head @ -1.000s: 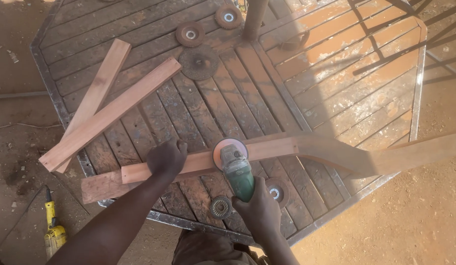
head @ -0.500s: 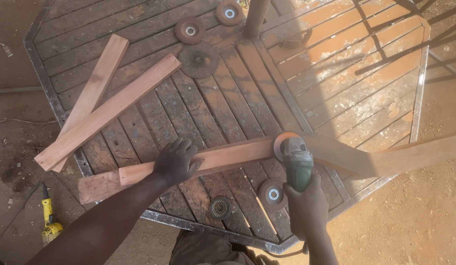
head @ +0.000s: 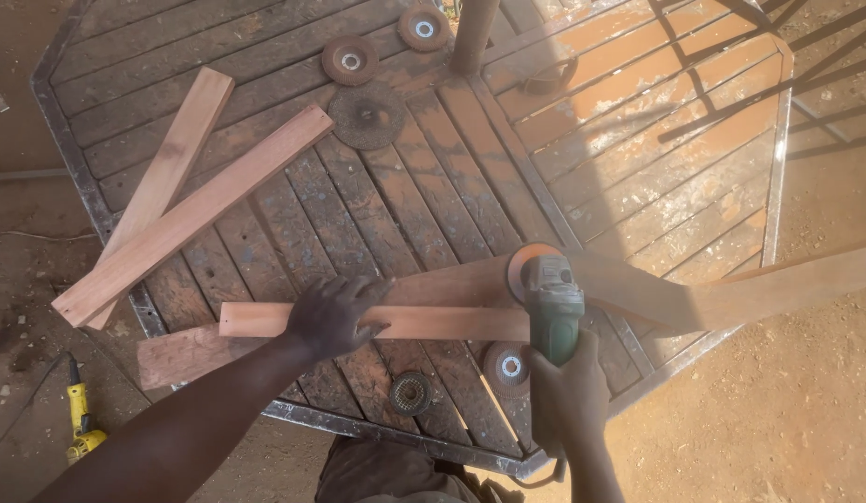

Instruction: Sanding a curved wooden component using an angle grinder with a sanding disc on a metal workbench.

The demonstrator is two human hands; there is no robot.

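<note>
My left hand presses flat on a reddish wooden plank lying across the near part of a slatted wooden table. A longer plank lies under it and sticks out past the table's right edge. My right hand grips a green angle grinder; its orange disc touches the plank's right end, and dust blurs the wood beside it.
Two more planks lie crossed at the table's left corner. Several worn grinding discs lie at the far side near a post, and two near my right hand. A yellow tool lies on the dirt ground at lower left.
The grinder has travelled from the middle of the plank to its right end. My left hand has slid a little to the right along the plank and stays pressed on it.
</note>
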